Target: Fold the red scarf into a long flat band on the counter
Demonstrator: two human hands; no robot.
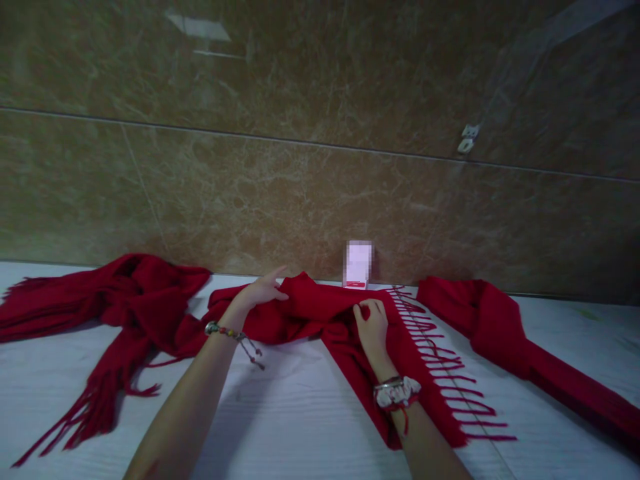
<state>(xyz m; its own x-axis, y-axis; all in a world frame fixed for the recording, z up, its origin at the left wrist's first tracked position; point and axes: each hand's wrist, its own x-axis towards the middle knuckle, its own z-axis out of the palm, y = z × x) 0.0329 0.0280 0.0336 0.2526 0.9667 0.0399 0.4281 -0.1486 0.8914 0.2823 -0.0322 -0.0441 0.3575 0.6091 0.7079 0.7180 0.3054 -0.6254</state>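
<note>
A red fringed scarf (320, 313) lies across the white table (290, 413) in front of me. My left hand (263, 290) pinches a fold of it near the middle, fingers closed on the cloth. My right hand (371, 323) is curled into the cloth close to the fringed end (440, 373), gripping it. Both wrists wear bracelets.
A second red scarf (115, 313) lies bunched at the left, its fringe hanging toward me. A third red scarf (505, 333) stretches along the right. A small white card (359, 265) leans against the brown marble wall (320, 167) behind the scarf.
</note>
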